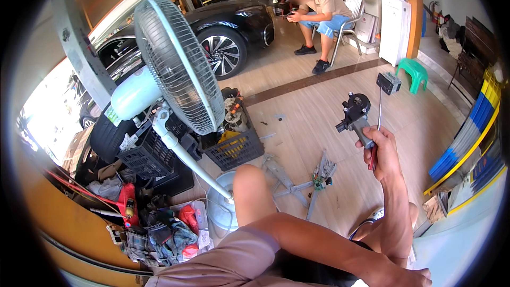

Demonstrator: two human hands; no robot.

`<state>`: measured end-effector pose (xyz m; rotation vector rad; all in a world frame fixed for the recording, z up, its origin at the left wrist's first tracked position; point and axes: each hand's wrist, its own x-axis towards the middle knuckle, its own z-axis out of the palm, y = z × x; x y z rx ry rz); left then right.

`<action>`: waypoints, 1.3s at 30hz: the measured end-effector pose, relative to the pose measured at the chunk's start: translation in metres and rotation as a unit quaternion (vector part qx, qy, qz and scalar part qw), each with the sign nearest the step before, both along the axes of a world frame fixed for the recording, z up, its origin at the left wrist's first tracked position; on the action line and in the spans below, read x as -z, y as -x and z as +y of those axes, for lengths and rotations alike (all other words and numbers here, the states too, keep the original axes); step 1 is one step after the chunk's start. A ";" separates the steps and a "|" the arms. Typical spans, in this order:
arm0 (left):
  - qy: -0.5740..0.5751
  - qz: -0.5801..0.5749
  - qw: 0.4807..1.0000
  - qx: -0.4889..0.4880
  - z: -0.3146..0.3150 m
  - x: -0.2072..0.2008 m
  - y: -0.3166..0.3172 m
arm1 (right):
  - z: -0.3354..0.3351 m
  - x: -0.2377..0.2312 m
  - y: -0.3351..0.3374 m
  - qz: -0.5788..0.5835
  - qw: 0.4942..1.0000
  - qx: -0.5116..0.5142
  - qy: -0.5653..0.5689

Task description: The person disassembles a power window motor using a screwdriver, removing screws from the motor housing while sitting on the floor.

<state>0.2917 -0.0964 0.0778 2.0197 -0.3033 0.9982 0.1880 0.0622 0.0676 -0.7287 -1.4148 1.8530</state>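
Observation:
Raised at the right, my right hand (383, 151) is closed around a small electric motor (361, 122) with a silver body and a round black gear housing. The same hand grips a screwdriver (373, 157) with a red handle, its thin shaft pointing up. A small grey and black block (389, 83) shows at the shaft's upper end; whether they touch I cannot tell. My left forearm lies across my lap, and my left hand (411, 277) is at the lower right edge, below the right forearm. Its fingers are mostly hidden or cut off.
A pale blue fan (180, 64) stands at the left, beside black crates (236, 151) of tools. Crossed metal arms (297, 187) lie on the floor ahead. Farther off are a dark car (228, 18), a seated person (321, 13) and a green stool (413, 73).

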 end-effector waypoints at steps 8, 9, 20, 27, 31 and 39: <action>-0.024 0.090 0.994 0.060 -0.003 -0.028 0.011 | -0.001 0.005 -0.007 -0.001 0.999 0.034 0.002; -0.027 0.116 0.991 0.059 -0.004 -0.037 0.013 | 0.002 0.009 -0.005 -0.005 0.999 0.034 -0.001; 0.058 0.002 0.998 -0.032 0.024 0.003 0.044 | 0.007 0.017 0.000 -0.034 0.999 0.025 0.003; 0.119 0.056 0.961 -0.241 0.026 0.038 0.108 | 0.023 0.048 -0.010 -0.028 0.996 0.023 0.082; 0.160 0.063 0.922 -0.347 0.015 0.048 0.140 | 0.008 0.039 0.006 -0.048 0.997 0.051 0.044; 0.209 0.053 0.860 -0.462 -0.006 0.051 0.181 | 0.028 0.048 0.002 -0.072 0.997 0.010 0.024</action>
